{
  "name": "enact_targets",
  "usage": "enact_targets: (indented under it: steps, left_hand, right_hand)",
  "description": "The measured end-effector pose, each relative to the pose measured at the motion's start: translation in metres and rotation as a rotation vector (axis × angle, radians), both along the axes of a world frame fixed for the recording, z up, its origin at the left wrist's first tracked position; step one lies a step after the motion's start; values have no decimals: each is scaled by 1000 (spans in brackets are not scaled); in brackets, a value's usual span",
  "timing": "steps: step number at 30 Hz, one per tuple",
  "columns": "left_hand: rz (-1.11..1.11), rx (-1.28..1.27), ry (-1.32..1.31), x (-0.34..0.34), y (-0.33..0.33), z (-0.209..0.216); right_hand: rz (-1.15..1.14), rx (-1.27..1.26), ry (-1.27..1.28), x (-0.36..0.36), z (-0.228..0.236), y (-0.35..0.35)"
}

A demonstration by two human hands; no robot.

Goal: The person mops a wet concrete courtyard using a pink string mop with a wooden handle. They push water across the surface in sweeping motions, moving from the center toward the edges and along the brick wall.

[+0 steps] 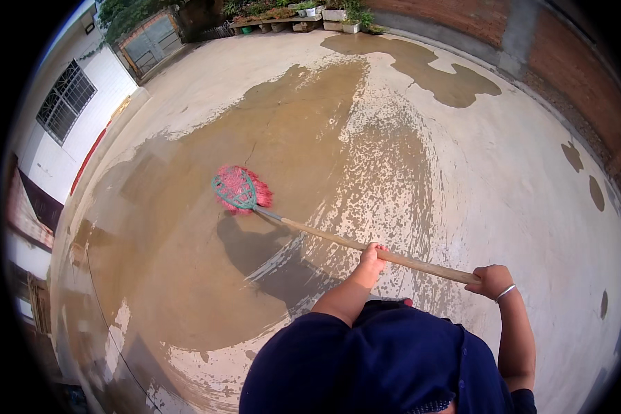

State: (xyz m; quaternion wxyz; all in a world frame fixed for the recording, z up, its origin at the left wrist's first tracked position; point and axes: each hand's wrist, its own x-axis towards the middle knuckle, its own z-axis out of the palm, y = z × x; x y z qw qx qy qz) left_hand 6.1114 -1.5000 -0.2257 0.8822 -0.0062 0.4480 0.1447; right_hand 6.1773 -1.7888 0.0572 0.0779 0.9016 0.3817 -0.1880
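Note:
A long-handled mop [245,190] with a green oval frame and pink-red strands rests on wet concrete, left of centre. Its wooden handle [324,236] slants down to the right toward my body. My left hand [372,257] is closed around the shaft partway along it. Near the handle's end, my right hand [491,279] is wrapped round the wood, with a silvery bangle [505,293] on that wrist.
Brown wet patches [303,138] and streaks spread over the pale concrete yard [504,200]. A white building [90,76] with a barred window stands left. Potted plants [310,12] line the far edge. A brick wall [573,86] runs along the right.

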Motion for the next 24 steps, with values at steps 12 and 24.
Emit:
enact_targets:
  steps: [12,24]
  left_hand:
    - [466,3,120,198,61,-8]
    - [216,-64,334,537,146,-36]
  right_hand:
    - [344,-18,-81,289,5,127]
    - [12,-83,-79,560,-20,193]
